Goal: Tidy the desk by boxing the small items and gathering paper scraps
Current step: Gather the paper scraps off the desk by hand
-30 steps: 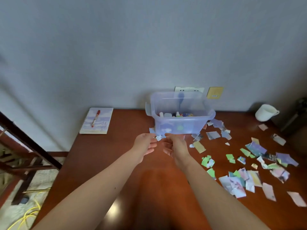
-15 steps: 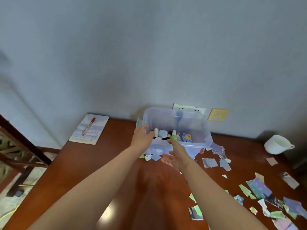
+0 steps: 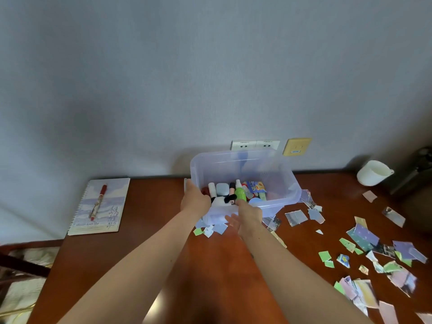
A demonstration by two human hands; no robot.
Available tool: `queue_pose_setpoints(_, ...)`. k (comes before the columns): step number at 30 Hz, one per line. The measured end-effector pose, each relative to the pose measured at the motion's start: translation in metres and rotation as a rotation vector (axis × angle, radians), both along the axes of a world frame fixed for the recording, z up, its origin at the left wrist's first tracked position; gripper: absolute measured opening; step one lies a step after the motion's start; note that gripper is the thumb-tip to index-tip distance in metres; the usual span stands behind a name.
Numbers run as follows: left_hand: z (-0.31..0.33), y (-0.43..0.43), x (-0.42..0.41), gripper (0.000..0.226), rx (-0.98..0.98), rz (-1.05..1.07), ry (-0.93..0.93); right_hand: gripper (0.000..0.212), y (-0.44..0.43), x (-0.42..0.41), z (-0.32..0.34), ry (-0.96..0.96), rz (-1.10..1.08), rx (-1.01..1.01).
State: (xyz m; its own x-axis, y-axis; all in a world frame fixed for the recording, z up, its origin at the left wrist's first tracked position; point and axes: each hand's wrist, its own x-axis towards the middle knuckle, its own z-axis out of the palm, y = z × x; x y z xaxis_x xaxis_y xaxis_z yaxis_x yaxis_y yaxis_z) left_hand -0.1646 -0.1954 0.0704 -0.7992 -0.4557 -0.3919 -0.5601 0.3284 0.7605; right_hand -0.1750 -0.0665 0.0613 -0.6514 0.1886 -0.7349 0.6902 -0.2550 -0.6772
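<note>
**A:** Where are the hands?

**B:** Both reach forward to the clear plastic box. The left hand is clenched over the box's near-left rim, at about nine o'clock on it, fingers curled over the edge. The right hand meets the near wall at about six o'clock, thumb up by the rim and fingers spread low against the wall. I cannot tell whether it truly grips or only presses there.

**A:** And the box itself?

**B:** It stands at the back of the desk, close to the wall, below two white sockets and a yellow wall plate. It appears tipped, with the far side raised, though I cannot tell if it is clear of the desk. Inside lie the small items: a green bottle, little white and black tubes, a pale blue case, a colourful packet.

**A:** The paper?

**B:** A few paper scraps lie right under the box's near edge, between the two wrists. More paper scraps spread from three o'clock of the box down to five o'clock, green, lilac and printed pieces, thickest near the desk's right edge.

**A:** Anything else?

**B:** At nine o'clock, well apart from the box, a spiral notebook lies flat with a red pen on top. At two o'clock, a white cup stands near the wall.
</note>
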Motion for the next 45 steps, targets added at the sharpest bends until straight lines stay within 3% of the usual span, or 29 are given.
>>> queue_pose_setpoints(3,-0.006,-0.004,0.004,0.042,-0.052,0.019,0.002,0.016,0.0,0.003,0.004,0.01,-0.009,0.139)
queue_pose_setpoints(8,-0.011,-0.012,0.013,0.044,-0.027,0.191,0.082,0.026,-0.001,0.018,0.02,0.115,0.029,0.244)
queue_pose_setpoints(13,0.017,-0.014,0.038,0.037,-0.168,0.378,0.109,0.012,-0.008,0.032,0.041,0.179,0.1,0.106)
queue_pose_setpoints(19,0.019,-0.034,0.078,0.036,-0.173,0.555,0.056,0.022,-0.027,0.053,0.046,0.183,0.291,0.11)
queue_pose_setpoints(25,0.02,-0.067,0.121,0.054,-0.165,0.693,-0.022,0.016,-0.063,0.069,0.036,0.21,0.466,0.09)
queue_pose_setpoints(29,0.015,-0.081,0.144,0.058,-0.1,0.773,-0.051,0.014,-0.082,0.073,0.027,0.246,0.568,0.096)
queue_pose_setpoints(34,0.006,-0.085,0.161,0.062,0.024,0.874,-0.05,0.037,-0.098,0.071,0.025,0.316,0.698,0.166)
queue_pose_setpoints(39,-0.004,-0.077,0.164,0.065,0.164,0.949,-0.062,0.015,-0.103,0.058,0.02,0.412,0.836,0.312)
queue_pose_setpoints(45,-0.011,-0.062,0.151,0.067,0.311,1.017,-0.036,0.019,-0.105,0.039,0.017,0.5,0.994,0.507)
